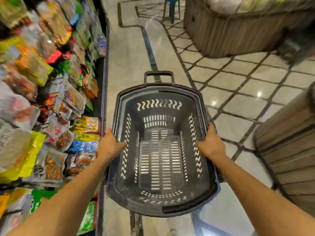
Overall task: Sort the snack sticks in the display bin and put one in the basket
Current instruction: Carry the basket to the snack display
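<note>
A dark plastic shopping basket (119, 189) with slotted walls hangs in front of me over the tiled floor, with nothing inside it. My left hand (110, 144) grips its left rim, fingers curled over the edge into the basket. On the opposite rim my right hand (210, 142) grips the same way. Left of the basket a display shelf holds snack packs; flat yellow and blue stick-like packets (87, 133) lie at its near edge beside my left hand. The view is blurred by motion.
The long snack shelf (104, 92) runs along the left, piled with colourful bags. A round wood-slat display stand (230, 34) is at the far right, another slatted stand (286, 150) at near right. A blue stool (171, 7) stands at the back.
</note>
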`<state>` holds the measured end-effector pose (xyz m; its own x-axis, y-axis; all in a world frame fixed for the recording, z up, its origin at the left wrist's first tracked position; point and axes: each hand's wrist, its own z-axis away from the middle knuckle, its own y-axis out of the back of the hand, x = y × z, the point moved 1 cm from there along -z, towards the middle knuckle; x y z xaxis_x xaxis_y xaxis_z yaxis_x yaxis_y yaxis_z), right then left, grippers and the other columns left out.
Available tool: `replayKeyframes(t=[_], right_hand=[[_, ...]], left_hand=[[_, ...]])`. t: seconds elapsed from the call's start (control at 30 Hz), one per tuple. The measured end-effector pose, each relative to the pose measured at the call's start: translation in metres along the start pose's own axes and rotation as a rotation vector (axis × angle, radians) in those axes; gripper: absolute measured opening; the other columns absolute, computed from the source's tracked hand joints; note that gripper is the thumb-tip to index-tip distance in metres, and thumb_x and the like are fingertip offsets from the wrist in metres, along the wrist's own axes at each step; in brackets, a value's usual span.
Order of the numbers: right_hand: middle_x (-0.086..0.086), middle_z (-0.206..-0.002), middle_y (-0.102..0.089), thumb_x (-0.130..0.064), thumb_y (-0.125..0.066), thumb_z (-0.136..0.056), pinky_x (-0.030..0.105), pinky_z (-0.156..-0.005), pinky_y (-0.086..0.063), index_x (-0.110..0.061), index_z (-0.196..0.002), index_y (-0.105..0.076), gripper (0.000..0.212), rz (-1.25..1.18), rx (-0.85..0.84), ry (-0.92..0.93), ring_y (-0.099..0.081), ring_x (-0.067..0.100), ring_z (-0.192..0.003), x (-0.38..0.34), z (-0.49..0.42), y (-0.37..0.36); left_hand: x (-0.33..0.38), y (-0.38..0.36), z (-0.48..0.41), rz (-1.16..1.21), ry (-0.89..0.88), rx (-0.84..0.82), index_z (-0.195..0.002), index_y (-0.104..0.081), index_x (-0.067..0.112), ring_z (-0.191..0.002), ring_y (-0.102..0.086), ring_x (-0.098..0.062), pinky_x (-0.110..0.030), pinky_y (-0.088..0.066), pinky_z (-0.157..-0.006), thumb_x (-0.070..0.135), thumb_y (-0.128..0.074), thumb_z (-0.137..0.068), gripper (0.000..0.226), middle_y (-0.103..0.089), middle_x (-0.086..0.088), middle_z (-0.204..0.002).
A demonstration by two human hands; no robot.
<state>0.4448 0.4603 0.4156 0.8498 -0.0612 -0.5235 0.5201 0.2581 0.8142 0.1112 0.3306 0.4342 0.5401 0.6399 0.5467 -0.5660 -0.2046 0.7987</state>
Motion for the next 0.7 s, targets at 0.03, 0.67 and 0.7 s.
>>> replayKeyframes(t=[0.03,0.67,0.7], right_hand=[[0.014,-0.109,-0.065,-0.038,-0.077,-0.08,0.04,-0.072,-0.051,-0.016,-0.149,-0.023,0.09,-0.027,0.021,0.015,-0.063,0.033,-0.087,-0.001,-0.008,0.014],[0.009,-0.095,-0.063,-0.037,-0.076,-0.082,0.038,-0.065,-0.05,-0.013,-0.14,-0.032,0.076,0.009,0.102,0.031,-0.057,0.028,-0.075,-0.06,-0.307,0.134],[0.009,-0.095,-0.062,-0.035,-0.076,-0.082,0.037,-0.064,-0.049,-0.012,-0.14,-0.032,0.076,0.012,0.1,0.029,-0.056,0.028,-0.074,-0.066,-0.328,0.14]], left_hand=[[0.019,0.004,-0.004,-0.008,-0.028,0.013,-0.118,-0.043,0.003,-0.089,-0.057,-0.033,-0.04,-0.049,-0.076,0.021,-0.081,-0.077,0.06,-0.059,-0.016,-0.103],[0.251,-0.021,-0.256,0.03,-0.096,0.038,-0.106,-0.04,0.009,-0.077,-0.055,-0.027,-0.036,-0.044,-0.067,0.023,-0.082,-0.078,0.053,-0.056,-0.01,-0.093],[0.264,-0.022,-0.274,0.035,-0.096,0.034,-0.106,-0.04,0.009,-0.078,-0.055,-0.026,-0.036,-0.044,-0.067,0.022,-0.082,-0.078,0.053,-0.056,-0.01,-0.093]])
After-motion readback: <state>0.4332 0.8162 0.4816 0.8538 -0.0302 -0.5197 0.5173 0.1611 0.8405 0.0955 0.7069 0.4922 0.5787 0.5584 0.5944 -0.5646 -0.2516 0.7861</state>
